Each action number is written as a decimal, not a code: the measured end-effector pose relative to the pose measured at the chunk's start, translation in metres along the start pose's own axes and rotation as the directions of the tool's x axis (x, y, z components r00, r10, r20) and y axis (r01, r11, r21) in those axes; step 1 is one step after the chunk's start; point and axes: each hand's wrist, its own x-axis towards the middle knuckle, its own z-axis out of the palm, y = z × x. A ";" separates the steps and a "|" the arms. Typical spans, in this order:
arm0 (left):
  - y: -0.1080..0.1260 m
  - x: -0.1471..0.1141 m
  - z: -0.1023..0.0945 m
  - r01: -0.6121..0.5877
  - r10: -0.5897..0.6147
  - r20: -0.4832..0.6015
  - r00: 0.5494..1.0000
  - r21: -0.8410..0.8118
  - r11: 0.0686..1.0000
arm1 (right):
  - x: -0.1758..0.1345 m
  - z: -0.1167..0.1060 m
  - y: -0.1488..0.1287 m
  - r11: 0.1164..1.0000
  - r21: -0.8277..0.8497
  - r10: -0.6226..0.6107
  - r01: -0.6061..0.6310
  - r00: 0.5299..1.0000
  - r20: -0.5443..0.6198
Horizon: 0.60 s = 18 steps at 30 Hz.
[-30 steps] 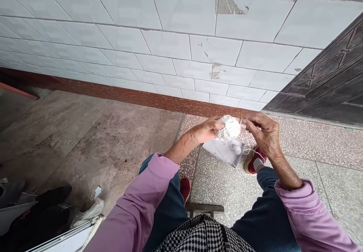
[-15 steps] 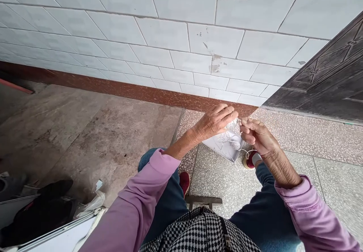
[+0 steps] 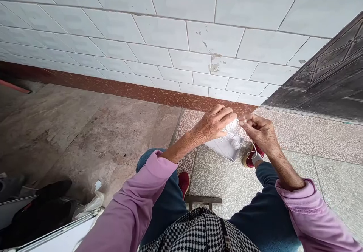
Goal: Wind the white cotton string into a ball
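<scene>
My left hand is closed around a bunched white yarn piece, its fingers curled over the top. Just to the right, my right hand pinches a white yarn strand between thumb and forefinger, close to the piece. From that hand the strand hangs in a loose loop. Whether a thin tool is also between those fingers I cannot tell. Below both hands lies a shallow white box with a small ball of white yarn inside. My left hand hides the box's far side.
Ahead rises a white tiled wall with a brown skirting. A dark door stands at right. My red shoes flank the box, and a small wooden bar lies in front of my lap. Dark items are piled at lower left.
My right hand has turned over so its back faces up, drawing slightly away from the yarn piece. The hanging strand has shifted right and forms a wider loop. My left hand barely moved.
</scene>
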 end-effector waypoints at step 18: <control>-0.011 0.000 0.000 0.353 -0.235 0.332 0.913 -0.934 0.052 | -0.005 -0.015 -0.022 0.999 0.023 -0.048 0.045 0.986 0.158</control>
